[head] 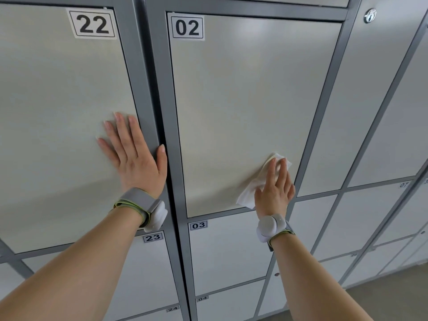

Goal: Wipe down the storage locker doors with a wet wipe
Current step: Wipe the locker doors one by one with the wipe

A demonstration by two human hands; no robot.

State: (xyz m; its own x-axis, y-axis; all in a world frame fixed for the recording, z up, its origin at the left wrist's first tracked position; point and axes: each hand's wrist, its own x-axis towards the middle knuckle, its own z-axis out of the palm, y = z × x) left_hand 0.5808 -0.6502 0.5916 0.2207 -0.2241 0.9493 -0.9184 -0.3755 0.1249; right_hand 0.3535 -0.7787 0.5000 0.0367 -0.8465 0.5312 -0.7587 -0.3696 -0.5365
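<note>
door 22 [58, 100]: cut off by the frame at 9 o'clock; its 5 o'clock corner lies under the left hand [134, 158] and forearm.
door 02 [243, 100]: 5 o'clock corner covered by the wet wipe [249, 193] and the right hand [275, 188].
wet wipe: the part beneath the palm is hidden; its upper end and the fingertips there are motion-blurred.
label 04 [202, 298], label 24 [172, 309]: at 6 o'clock, small and soft, barely legible.
label 07 [403, 184]: at 3 o'clock, blurred.
round fitting [370, 15]: at 1 o'clock, markings too small to read.
forearms: both cut off by the bottom edge.
</note>
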